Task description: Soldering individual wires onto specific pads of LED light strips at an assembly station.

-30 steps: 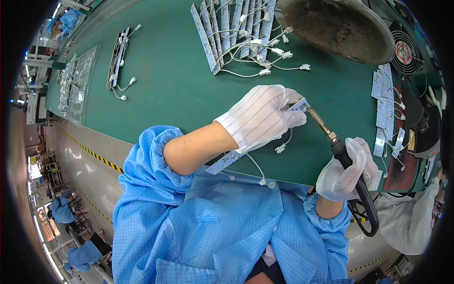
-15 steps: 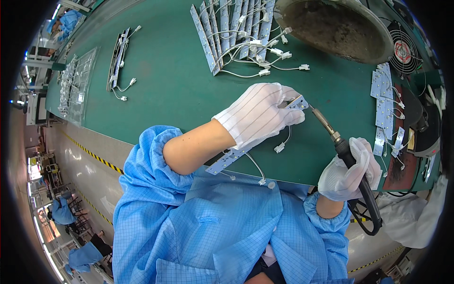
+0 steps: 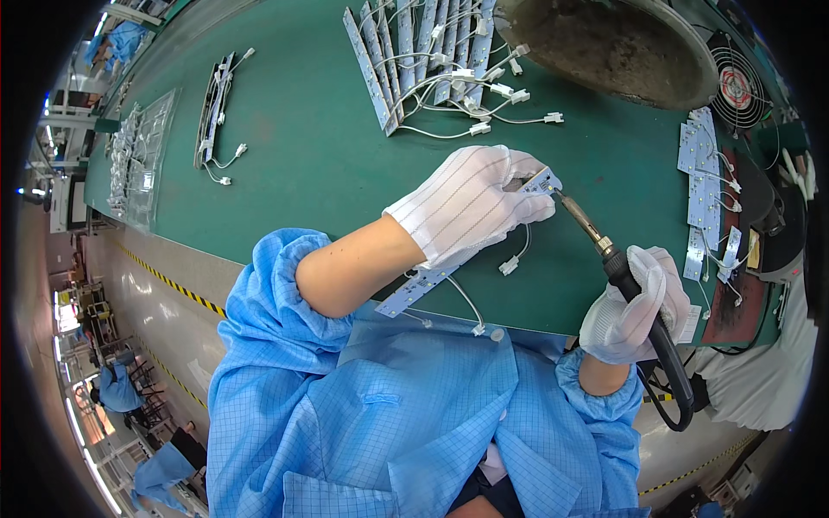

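My left hand (image 3: 479, 198), in a white striped glove, pinches an LED strip board (image 3: 419, 289) that runs under the hand toward my chest. The board's far tip shows between thumb and fingers. White wires with a small white connector (image 3: 509, 266) hang from it over the green mat. My right hand (image 3: 637, 306), gloved too, is wrapped round the black handle of a soldering iron (image 3: 617, 269). The iron points up and left, its tip at the end of the board; whether it touches cannot be made out.
Wired LED boards (image 3: 440, 52) lie in a row at the far middle, beside a large round dark pan (image 3: 609, 52). More boards (image 3: 704, 190) lie at right near a fan (image 3: 734, 91). At left are a wired strip (image 3: 214, 112) and a clear plastic tray (image 3: 154, 160).
The soldering iron and my right hand have shifted slightly up and left, bringing the tip to the board's end. My left hand has barely moved.
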Demonstrator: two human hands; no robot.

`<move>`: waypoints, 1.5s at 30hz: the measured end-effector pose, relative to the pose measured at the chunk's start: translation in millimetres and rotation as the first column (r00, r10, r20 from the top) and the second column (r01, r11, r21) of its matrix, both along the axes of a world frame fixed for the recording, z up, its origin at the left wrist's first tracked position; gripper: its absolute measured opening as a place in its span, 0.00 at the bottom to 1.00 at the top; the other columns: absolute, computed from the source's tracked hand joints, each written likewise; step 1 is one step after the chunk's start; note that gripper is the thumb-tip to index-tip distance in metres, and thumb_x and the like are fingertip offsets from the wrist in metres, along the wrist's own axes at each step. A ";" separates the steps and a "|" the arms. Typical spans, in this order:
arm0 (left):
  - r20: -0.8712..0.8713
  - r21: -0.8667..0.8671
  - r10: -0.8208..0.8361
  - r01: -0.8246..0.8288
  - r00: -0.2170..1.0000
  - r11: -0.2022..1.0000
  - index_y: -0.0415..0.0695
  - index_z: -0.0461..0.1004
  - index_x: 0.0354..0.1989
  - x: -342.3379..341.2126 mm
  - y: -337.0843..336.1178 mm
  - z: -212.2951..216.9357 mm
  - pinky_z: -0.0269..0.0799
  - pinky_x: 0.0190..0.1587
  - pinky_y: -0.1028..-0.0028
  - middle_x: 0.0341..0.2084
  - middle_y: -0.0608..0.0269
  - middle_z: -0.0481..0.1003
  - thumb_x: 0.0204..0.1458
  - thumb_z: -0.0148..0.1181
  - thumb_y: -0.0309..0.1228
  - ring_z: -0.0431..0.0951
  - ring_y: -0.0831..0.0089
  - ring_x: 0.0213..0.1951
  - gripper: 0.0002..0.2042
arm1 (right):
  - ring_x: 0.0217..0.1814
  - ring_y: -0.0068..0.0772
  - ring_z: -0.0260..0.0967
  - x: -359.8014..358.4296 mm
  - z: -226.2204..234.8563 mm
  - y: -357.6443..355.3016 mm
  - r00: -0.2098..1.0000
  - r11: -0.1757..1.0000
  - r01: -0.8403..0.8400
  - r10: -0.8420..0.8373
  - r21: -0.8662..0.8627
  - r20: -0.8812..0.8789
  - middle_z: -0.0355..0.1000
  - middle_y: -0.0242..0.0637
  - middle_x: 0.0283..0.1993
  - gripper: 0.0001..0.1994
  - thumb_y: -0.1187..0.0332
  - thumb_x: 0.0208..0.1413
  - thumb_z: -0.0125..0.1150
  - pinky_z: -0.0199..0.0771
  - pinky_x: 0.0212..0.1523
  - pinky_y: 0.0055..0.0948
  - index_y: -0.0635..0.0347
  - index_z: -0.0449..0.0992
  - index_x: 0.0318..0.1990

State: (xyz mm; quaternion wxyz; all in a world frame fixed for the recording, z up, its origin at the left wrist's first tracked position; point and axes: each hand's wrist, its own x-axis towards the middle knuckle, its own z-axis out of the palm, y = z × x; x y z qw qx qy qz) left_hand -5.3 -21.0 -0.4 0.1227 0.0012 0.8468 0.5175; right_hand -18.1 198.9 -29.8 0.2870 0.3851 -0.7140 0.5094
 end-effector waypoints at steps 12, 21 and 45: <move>-0.081 -0.045 0.012 -0.016 0.997 0.999 0.35 0.74 0.38 1.8 1.8 -2.2 0.70 0.37 0.61 0.28 0.48 0.74 0.50 0.55 0.40 0.73 0.51 0.31 0.18 | 0.23 0.36 0.67 -3.7 12.4 -1.2 0.994 0.991 -0.040 0.053 0.130 -0.095 0.70 0.49 0.31 0.08 0.76 0.54 0.45 0.69 0.22 0.30 0.73 0.66 0.38; -0.168 -0.656 -0.019 -0.097 0.986 0.749 0.48 0.65 0.51 48.7 -8.7 33.1 0.72 0.31 0.64 0.27 0.57 0.73 0.44 0.65 0.39 0.76 0.60 0.29 0.26 | 0.31 0.31 0.70 -2.2 3.6 1.9 0.949 0.936 0.303 -0.279 0.180 -0.149 0.71 0.41 0.35 0.16 0.83 0.50 0.57 0.80 0.31 0.24 0.67 0.62 0.45; -0.239 -0.364 0.877 -0.876 0.417 0.317 0.39 0.77 0.36 96.6 -385.0 -11.3 0.69 0.42 0.72 0.32 0.60 0.77 0.43 0.65 0.35 0.74 0.71 0.35 0.14 | 0.38 0.33 0.69 1.2 3.4 -8.8 0.813 0.835 0.493 -0.339 0.247 -0.474 0.70 0.42 0.40 0.16 0.83 0.53 0.52 0.76 0.33 0.24 0.70 0.64 0.51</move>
